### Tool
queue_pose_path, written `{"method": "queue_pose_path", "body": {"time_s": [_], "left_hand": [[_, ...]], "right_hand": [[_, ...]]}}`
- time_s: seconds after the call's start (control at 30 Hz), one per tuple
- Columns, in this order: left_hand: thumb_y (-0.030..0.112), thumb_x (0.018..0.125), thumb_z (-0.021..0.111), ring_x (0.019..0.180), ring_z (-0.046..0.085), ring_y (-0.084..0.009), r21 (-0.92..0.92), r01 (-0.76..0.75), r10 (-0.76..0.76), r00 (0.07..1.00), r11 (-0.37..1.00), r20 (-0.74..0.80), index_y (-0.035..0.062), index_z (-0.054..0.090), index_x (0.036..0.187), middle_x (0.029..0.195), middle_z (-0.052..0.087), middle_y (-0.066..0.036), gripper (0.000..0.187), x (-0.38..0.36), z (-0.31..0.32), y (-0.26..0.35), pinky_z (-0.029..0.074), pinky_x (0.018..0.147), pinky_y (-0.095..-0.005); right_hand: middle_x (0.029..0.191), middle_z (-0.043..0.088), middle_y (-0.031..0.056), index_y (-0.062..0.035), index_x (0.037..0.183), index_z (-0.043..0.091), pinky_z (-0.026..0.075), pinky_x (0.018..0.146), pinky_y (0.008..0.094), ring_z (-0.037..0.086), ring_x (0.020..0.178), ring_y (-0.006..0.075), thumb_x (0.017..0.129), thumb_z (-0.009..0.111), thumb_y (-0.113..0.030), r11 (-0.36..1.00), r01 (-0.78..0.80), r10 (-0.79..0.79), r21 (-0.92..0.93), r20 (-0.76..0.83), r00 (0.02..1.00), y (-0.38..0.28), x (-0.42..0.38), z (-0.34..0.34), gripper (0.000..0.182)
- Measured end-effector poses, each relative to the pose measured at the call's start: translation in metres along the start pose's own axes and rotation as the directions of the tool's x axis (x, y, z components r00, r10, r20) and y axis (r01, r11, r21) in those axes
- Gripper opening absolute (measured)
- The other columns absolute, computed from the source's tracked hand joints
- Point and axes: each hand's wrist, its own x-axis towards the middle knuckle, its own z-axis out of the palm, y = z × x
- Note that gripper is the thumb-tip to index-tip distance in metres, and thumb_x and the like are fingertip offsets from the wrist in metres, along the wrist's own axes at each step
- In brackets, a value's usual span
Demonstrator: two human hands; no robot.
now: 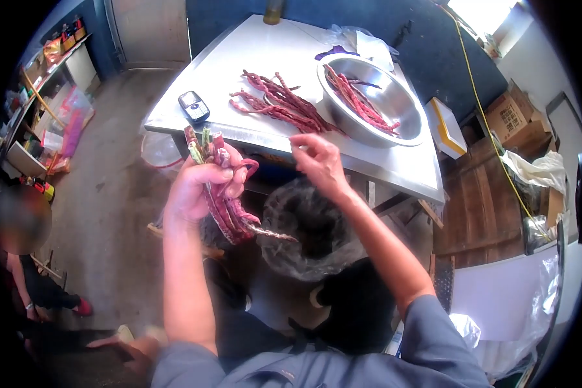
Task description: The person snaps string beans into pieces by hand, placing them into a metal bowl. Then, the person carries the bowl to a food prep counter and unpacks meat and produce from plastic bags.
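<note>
My left hand (204,184) is wrapped round a bunch of reddish-purple long beans (229,216), with a few green ends among them. The bunch is held in front of the table, one pale thin tip sticking out to the right. My right hand (320,161) is raised by the table's front edge, its fingers curled and thumb and forefinger close together; what they hold, if anything, is too small to make out. Behind it, a loose pile of long beans (291,107) lies on the white table (223,71). More long beans (355,100) rest inside a steel basin (404,97).
A mobile phone (194,107) lies at the table's left corner. Below the front edge is a bin lined with clear plastic (310,252). Cardboard boxes (514,116) stand at the right, a cluttered shelf (45,84) at the left. Another person's leg (48,288) shows at lower left.
</note>
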Motion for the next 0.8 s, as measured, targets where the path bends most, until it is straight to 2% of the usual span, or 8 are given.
{"method": "queue_pose_path", "body": {"time_s": [0.13,0.17,0.2,0.27,0.43,0.53,0.6,0.8], "left_hand": [[0.003,0.078,0.061,0.063,0.060,-0.0198,-0.019,0.038,-0.037,0.999,0.999,0.014,-0.0043,0.061,0.101,0.087,0.066,-0.018,0.025,0.006,0.007,-0.007,0.050,0.060,-0.0296],[0.002,0.078,0.061,0.062,0.060,-0.0209,-0.008,0.049,-0.049,0.999,0.999,0.003,-0.0044,0.061,0.104,0.088,0.066,-0.019,0.026,0.008,0.006,-0.012,0.050,0.061,-0.0309],[0.002,0.079,0.061,0.061,0.061,-0.0220,0.005,0.061,-0.061,0.998,0.998,-0.009,-0.0046,0.061,0.106,0.089,0.066,-0.020,0.028,0.011,0.005,-0.014,0.050,0.061,-0.0321],[0.003,0.081,0.061,0.064,0.063,-0.0213,0.014,0.070,-0.070,0.997,0.997,-0.014,-0.0042,0.061,0.107,0.089,0.068,-0.018,0.027,0.015,0.008,-0.017,0.053,0.061,-0.0309],[0.003,0.083,0.062,0.067,0.066,-0.0193,0.014,0.080,-0.078,0.991,0.997,-0.104,-0.0033,0.062,0.107,0.092,0.069,-0.018,0.025,0.022,0.010,-0.019,0.055,0.063,-0.0297],[0.002,0.084,0.062,0.066,0.065,-0.0188,-0.074,0.058,-0.067,0.988,0.996,-0.137,-0.0027,0.062,0.107,0.094,0.069,-0.018,0.023,0.025,0.001,-0.019,0.055,0.063,-0.0308],[0.000,0.085,0.061,0.066,0.065,-0.0181,-0.119,0.009,-0.043,0.957,0.993,-0.287,-0.0025,0.061,0.107,0.093,0.068,-0.018,0.022,0.025,-0.004,-0.017,0.054,0.063,-0.0317],[0.001,0.087,0.060,0.064,0.064,-0.0169,-0.105,-0.053,0.004,0.907,0.993,-0.420,-0.0002,0.061,0.106,0.089,0.068,-0.015,0.019,0.025,-0.016,-0.013,0.055,0.061,-0.0304]], "right_hand": [[0.106,0.068,0.0033,0.0002,0.117,0.066,0.048,0.085,0.0262,0.058,0.095,0.0106,0.090,0.057,-0.014,0.920,-0.006,-0.082,0.392,0.207,0.975,-0.010,-0.018,0.014,0.032],[0.107,0.066,0.0041,0.0010,0.120,0.064,0.047,0.081,0.0262,0.056,0.094,0.0101,0.089,0.055,-0.015,0.930,0.007,-0.105,0.367,0.246,0.964,-0.015,-0.022,0.015,0.036],[0.104,0.066,0.0038,0.0010,0.121,0.064,0.046,0.077,0.0243,0.056,0.088,0.0096,0.086,0.056,-0.013,0.895,-0.171,0.036,0.411,0.316,0.948,-0.026,-0.029,0.015,0.038],[0.101,0.067,0.0038,0.0005,0.121,0.064,0.044,0.073,0.0221,0.055,0.082,0.0094,0.085,0.057,-0.014,0.844,-0.218,0.031,0.489,0.362,0.932,-0.026,-0.033,0.020,0.039],[0.097,0.070,0.0090,0.0044,0.111,0.065,0.051,0.088,0.0297,0.064,0.092,0.0130,0.087,0.062,-0.008,0.815,-0.281,0.030,0.507,0.446,0.894,-0.011,-0.044,0.019,0.027],[0.090,0.069,0.0064,0.0033,0.109,0.066,0.051,0.079,0.0269,0.063,0.083,0.0113,0.093,0.066,-0.019,0.840,-0.346,0.134,0.417,0.459,0.879,0.002,-0.054,0.015,0.028],[0.089,0.069,0.0056,0.0026,0.109,0.066,0.051,0.077,0.0262,0.063,0.082,0.0107,0.093,0.066,-0.021,0.858,-0.335,0.149,0.389,0.436,0.888,0.008,-0.062,0.009,0.028],[0.086,0.069,0.0047,0.0006,0.109,0.066,0.051,0.072,0.0252,0.062,0.076,0.0099,0.095,0.064,-0.022,0.883,-0.320,0.194,0.344,0.353,0.915,0.012,-0.074,-0.008,0.027]]}}
